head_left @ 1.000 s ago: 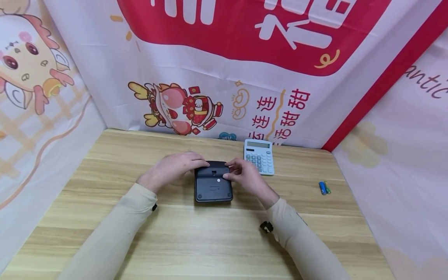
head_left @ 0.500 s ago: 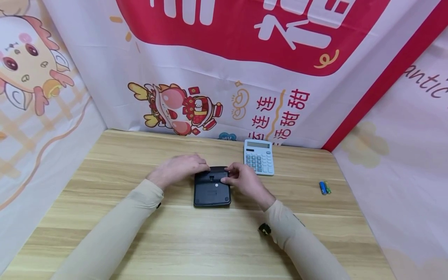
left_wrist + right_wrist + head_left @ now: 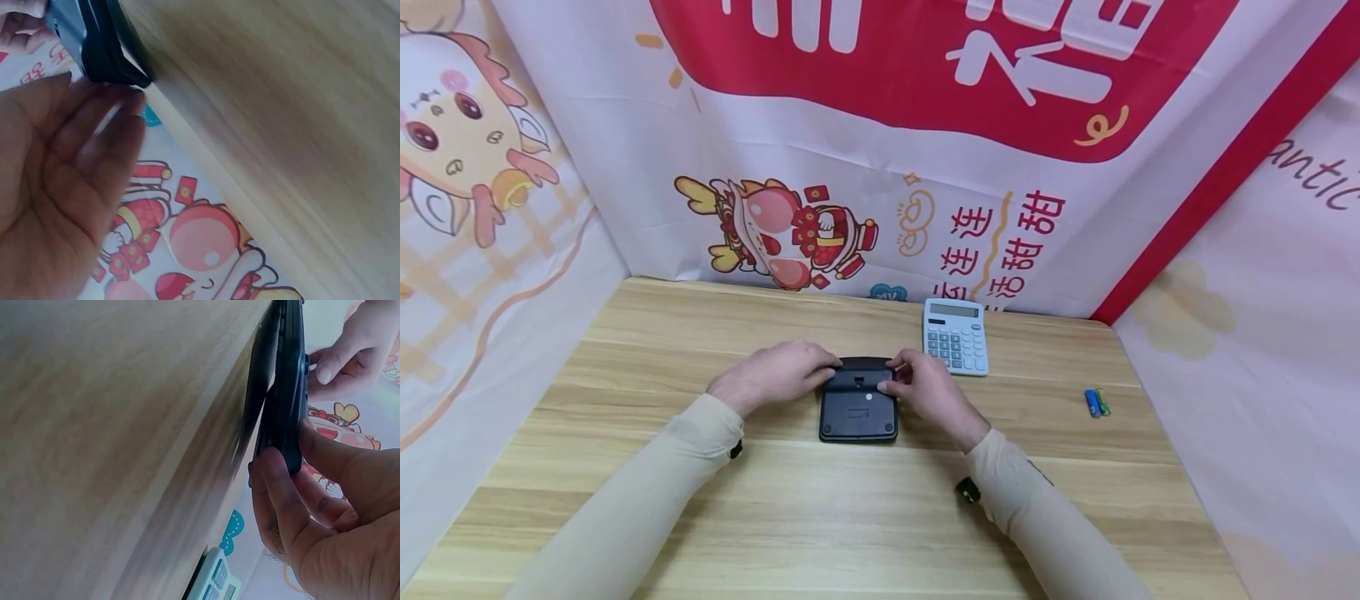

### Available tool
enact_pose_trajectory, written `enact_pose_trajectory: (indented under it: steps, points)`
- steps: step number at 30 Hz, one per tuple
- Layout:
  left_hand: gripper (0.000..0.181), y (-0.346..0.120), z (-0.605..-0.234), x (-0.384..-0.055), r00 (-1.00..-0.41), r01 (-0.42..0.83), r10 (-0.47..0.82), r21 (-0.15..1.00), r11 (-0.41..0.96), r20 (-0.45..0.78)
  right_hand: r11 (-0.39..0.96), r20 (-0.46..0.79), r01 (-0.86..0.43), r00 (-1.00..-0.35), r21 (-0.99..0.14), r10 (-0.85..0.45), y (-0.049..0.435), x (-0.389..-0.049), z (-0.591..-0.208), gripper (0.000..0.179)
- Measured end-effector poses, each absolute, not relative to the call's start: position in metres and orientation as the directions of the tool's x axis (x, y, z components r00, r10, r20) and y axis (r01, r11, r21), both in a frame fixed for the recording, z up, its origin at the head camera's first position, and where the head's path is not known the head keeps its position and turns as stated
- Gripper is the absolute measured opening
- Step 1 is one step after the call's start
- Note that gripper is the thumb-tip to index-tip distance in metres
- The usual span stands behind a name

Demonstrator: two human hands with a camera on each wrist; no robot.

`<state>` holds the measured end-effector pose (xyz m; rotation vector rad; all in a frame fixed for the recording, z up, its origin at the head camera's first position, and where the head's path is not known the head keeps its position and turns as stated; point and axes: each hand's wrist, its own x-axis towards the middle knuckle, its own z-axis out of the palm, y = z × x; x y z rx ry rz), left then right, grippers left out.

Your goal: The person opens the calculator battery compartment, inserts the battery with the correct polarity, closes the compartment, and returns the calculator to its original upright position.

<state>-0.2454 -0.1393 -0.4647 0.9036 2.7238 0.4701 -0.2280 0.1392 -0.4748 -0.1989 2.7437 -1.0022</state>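
Wooden table [image 3: 820,517] foremost. Black device [image 3: 859,413], probably a calculator, underside up around the table's middle; far edge appears raised in the right wrist view. Right hand [image 3: 932,392] pinches its far right corner: thumb on the underside, fingers below, spread no wider than the casing. Left hand [image 3: 775,372] touches the far left corner, fingers bent; whether it truly grips, cannot tell. Handling, judged: light, stiff plastic, somewhat slick; any downward-facing display would be the fragile part. Best hold: both side edges, clear of the central notch [image 3: 859,381]. Off right: two small batteries [image 3: 1092,403]. Farther: pale blue calculator [image 3: 971,341], face up. Behind: printed cloth [image 3: 865,150].
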Motion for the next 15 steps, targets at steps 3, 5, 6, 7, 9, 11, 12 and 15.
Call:
enact_pose_trajectory:
  steps: [3, 5, 6, 7, 9, 11, 12, 15]
  points:
    - [0.052, -0.1374, -0.4668, -0.2421, -0.788, 0.520, 0.598, 0.361, 0.775, -0.149, 0.772, -0.162, -0.051, -0.967, -0.634, -0.197, 0.1391, -0.2282, -0.4754, 0.029]
    - [0.059, -0.1362, -0.4684, -0.2406, -0.788, 0.523, 0.595, 0.337, 0.782, -0.157, 0.781, -0.170, -0.047, -0.966, -0.623, -0.193, 0.1388, -0.2279, -0.4753, 0.029]
    - [0.062, -0.1358, -0.4691, -0.2401, -0.789, 0.524, 0.593, 0.329, 0.786, -0.160, 0.785, -0.177, -0.043, -0.965, -0.618, -0.192, 0.1385, -0.2277, -0.4750, 0.029]
    - [0.063, -0.1353, -0.4696, -0.2396, -0.791, 0.523, 0.590, 0.323, 0.789, -0.160, 0.790, -0.181, -0.041, -0.965, -0.612, -0.191, 0.1382, -0.2276, -0.4746, 0.029]
    - [0.063, -0.1347, -0.4704, -0.2392, -0.793, 0.521, 0.588, 0.322, 0.790, -0.160, 0.800, -0.188, -0.044, -0.963, -0.598, -0.193, 0.1375, -0.2269, -0.4730, 0.030]
    - [0.063, -0.1345, -0.4709, -0.2394, -0.796, 0.511, 0.582, 0.333, 0.792, -0.163, 0.811, -0.191, -0.052, -0.961, -0.583, -0.199, 0.1367, -0.2261, -0.4707, 0.031]
    - [0.063, -0.1345, -0.4712, -0.2396, -0.797, 0.509, 0.582, 0.336, 0.792, -0.163, 0.817, -0.192, -0.057, -0.960, -0.574, -0.202, 0.1363, -0.2259, -0.4695, 0.032]
    - [0.063, -0.1343, -0.4720, -0.2401, -0.797, 0.509, 0.582, 0.340, 0.791, -0.161, 0.840, -0.189, -0.080, -0.959, -0.537, -0.212, 0.1349, -0.2253, -0.4662, 0.032]
